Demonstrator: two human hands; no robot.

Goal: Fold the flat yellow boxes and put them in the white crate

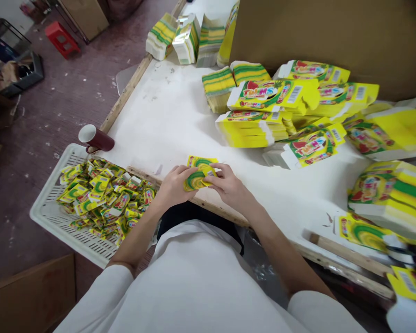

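Note:
Between both hands, at the near edge of the white table (173,134), is a small yellow and green carton (195,179). My left hand (175,185) grips its left side, fingers curled around it. On its right end, the thumb and fingers of my right hand (229,185) pinch a yellow flap. Another yellow carton piece (199,162) shows just beyond the held one; whether it lies on the table or is held too, I cannot tell. To the left below the table edge, a white plastic basket (50,219) holds many small yellow packets (104,199).
Stacks of flat yellow cartons (263,97) lie across the table, with more bundles (187,39) at the far edge. A large cardboard box (326,41) stands behind them. A dark red mug (102,139) sits tilted by the basket. A red stool (61,39) is on the floor.

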